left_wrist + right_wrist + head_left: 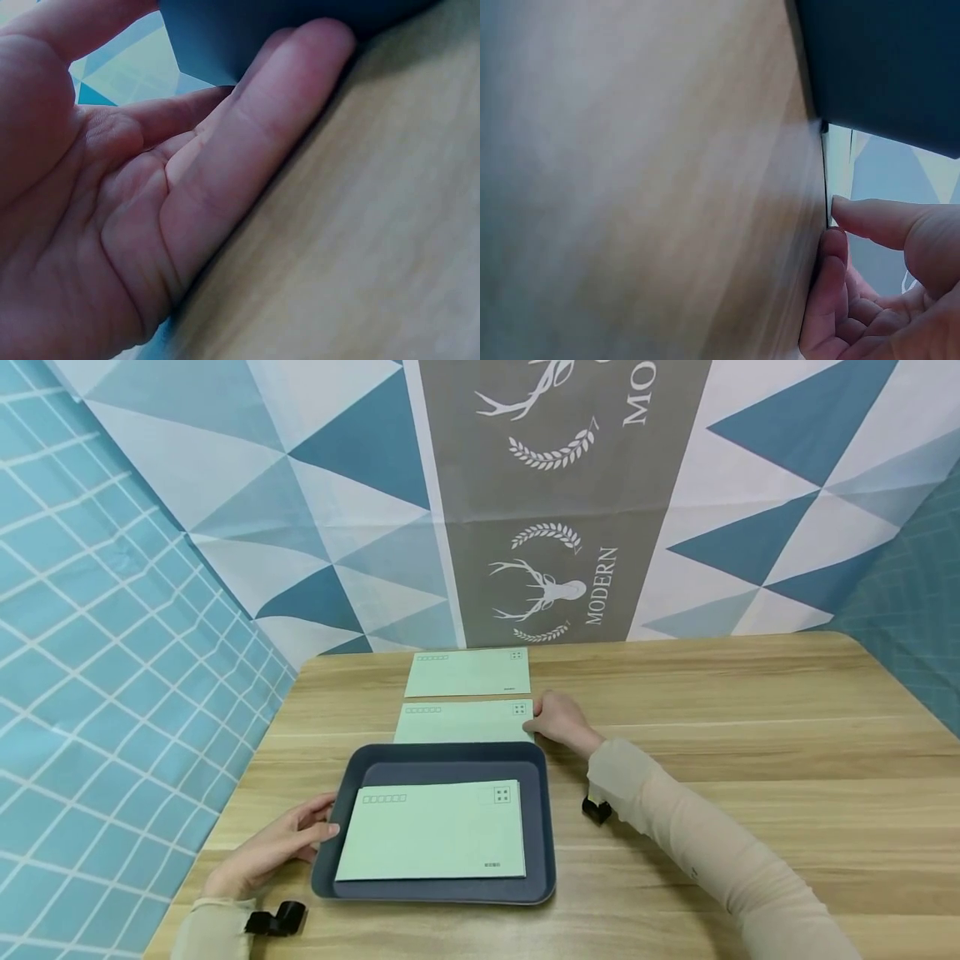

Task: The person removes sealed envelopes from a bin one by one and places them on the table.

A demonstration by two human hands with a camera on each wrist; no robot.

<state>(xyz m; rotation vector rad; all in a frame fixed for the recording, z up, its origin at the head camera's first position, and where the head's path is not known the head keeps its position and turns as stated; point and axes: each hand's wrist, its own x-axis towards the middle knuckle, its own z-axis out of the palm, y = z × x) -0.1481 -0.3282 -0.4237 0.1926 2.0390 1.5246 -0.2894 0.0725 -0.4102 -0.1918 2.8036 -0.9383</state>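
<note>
Left hand (281, 843) relaxed, touching left side of dark tray (438, 770), tray between the hands, pale green envelope (431, 831) inside it, back envelope (468, 673) ahead-left of right hand (561, 723), right hand pinching right edge of middle envelope (462, 723)

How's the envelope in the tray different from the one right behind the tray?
The tray envelope shows whole inside the dark tray; the envelope behind is partly hidden by the tray's far rim. The right grip pinches the envelope behind; the tray envelope is untouched. Both are pale green with printed boxes.
</note>
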